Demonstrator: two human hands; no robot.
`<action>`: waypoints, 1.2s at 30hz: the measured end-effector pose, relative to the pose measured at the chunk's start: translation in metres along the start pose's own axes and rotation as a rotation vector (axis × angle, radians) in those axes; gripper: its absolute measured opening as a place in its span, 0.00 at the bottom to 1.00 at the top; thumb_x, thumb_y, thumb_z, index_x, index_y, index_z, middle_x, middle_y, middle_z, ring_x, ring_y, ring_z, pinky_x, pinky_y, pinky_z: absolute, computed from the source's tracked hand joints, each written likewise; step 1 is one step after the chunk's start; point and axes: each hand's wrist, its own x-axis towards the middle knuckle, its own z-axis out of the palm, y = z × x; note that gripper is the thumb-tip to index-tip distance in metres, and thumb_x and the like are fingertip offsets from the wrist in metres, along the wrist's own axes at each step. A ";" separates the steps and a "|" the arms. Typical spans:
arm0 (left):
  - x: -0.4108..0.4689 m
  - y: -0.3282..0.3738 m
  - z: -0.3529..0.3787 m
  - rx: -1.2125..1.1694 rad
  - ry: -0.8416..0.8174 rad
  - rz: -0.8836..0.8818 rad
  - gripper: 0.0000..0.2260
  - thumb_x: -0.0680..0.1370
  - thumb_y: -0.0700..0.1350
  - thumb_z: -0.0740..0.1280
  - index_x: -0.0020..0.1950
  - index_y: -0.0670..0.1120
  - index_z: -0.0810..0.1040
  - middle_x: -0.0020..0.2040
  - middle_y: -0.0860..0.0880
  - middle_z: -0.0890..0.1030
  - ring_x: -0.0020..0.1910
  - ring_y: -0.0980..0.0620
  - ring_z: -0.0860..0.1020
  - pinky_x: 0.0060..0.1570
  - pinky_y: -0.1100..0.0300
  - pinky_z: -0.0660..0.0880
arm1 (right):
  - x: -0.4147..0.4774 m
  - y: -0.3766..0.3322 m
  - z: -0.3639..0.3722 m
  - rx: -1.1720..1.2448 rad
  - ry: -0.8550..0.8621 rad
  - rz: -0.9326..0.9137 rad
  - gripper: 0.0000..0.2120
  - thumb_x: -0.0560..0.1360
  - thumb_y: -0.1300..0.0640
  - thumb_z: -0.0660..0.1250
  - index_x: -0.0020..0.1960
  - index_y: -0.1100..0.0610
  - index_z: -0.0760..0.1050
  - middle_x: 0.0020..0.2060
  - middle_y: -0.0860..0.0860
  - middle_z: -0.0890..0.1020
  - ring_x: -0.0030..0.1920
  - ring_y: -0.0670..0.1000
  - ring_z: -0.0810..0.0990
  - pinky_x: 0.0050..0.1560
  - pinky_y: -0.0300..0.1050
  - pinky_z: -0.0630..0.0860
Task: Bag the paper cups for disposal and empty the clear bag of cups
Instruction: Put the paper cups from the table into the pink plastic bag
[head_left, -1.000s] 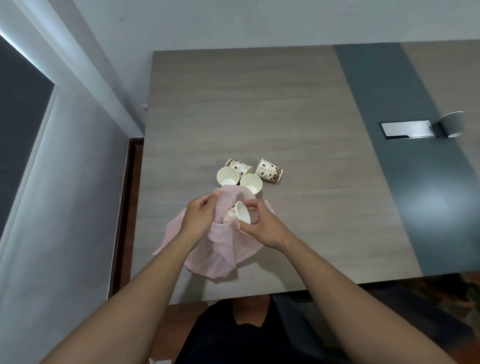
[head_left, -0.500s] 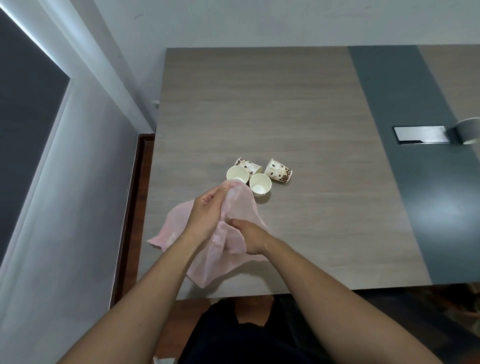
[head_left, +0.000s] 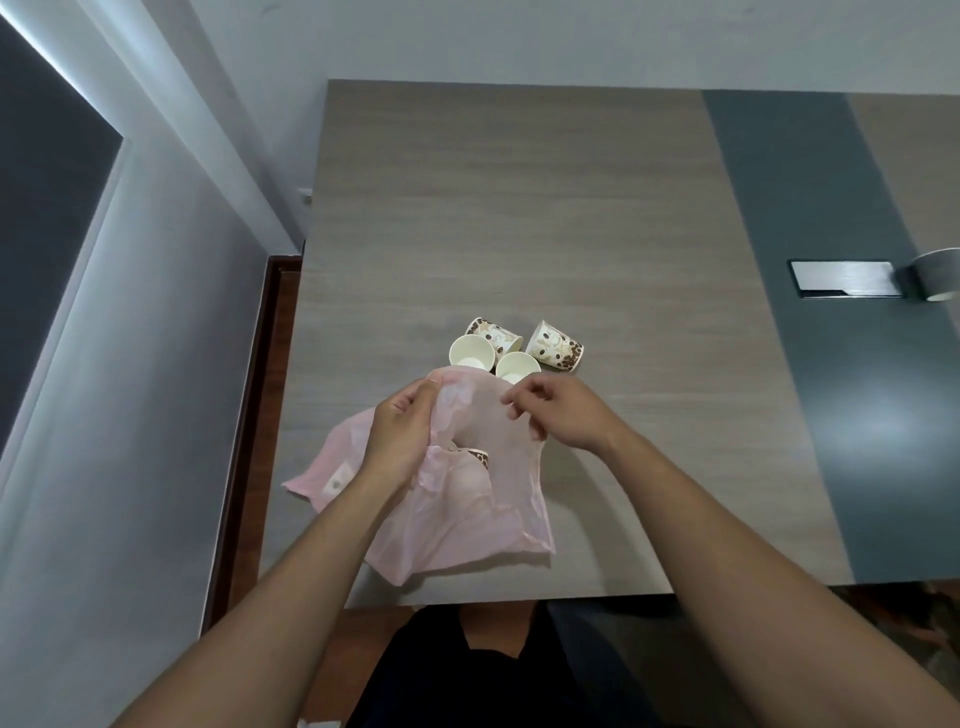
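A thin pink plastic bag (head_left: 457, 514) lies on the wooden table (head_left: 519, 218) near its front edge. My left hand (head_left: 400, 436) grips the bag's mouth on the left. My right hand (head_left: 561, 415) pinches the opposite edge of the mouth. A patterned paper cup (head_left: 477, 456) shows inside the bag through a gap. Several more paper cups lie just beyond the bag: one on its side facing me (head_left: 471, 353), another (head_left: 517, 366), a tipped one behind (head_left: 493, 332), and one on its side to the right (head_left: 556, 347).
A dark grey strip (head_left: 831, 389) runs along the table at the right, with a metal socket cover (head_left: 844, 278) set in it. A grey cup (head_left: 937, 273) stands at the right frame edge. A wall and floor gap lie to the left of the table.
My right hand put a cup into the bag, came out, and now holds the bag's edge. The left hand kept its grip on the mouth. The camera view shifted slightly.
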 end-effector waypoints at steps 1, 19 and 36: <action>0.002 0.001 0.001 -0.004 0.012 -0.007 0.14 0.88 0.53 0.66 0.55 0.52 0.92 0.54 0.43 0.91 0.52 0.46 0.86 0.58 0.49 0.82 | 0.007 0.000 -0.007 -0.046 0.076 -0.004 0.09 0.83 0.56 0.67 0.52 0.56 0.86 0.43 0.49 0.89 0.29 0.45 0.79 0.39 0.43 0.78; 0.011 0.004 -0.015 0.046 0.039 0.005 0.14 0.89 0.54 0.67 0.58 0.51 0.91 0.55 0.43 0.92 0.60 0.36 0.88 0.66 0.33 0.83 | 0.092 0.046 0.018 -0.598 0.167 0.055 0.41 0.74 0.43 0.79 0.79 0.56 0.65 0.72 0.58 0.71 0.70 0.63 0.77 0.65 0.59 0.79; -0.003 0.020 -0.011 0.041 0.025 0.041 0.27 0.82 0.64 0.65 0.53 0.38 0.83 0.46 0.49 0.84 0.49 0.52 0.79 0.53 0.51 0.76 | -0.049 -0.018 0.014 0.063 0.011 -0.210 0.26 0.75 0.54 0.82 0.68 0.50 0.75 0.54 0.45 0.82 0.42 0.40 0.78 0.44 0.35 0.78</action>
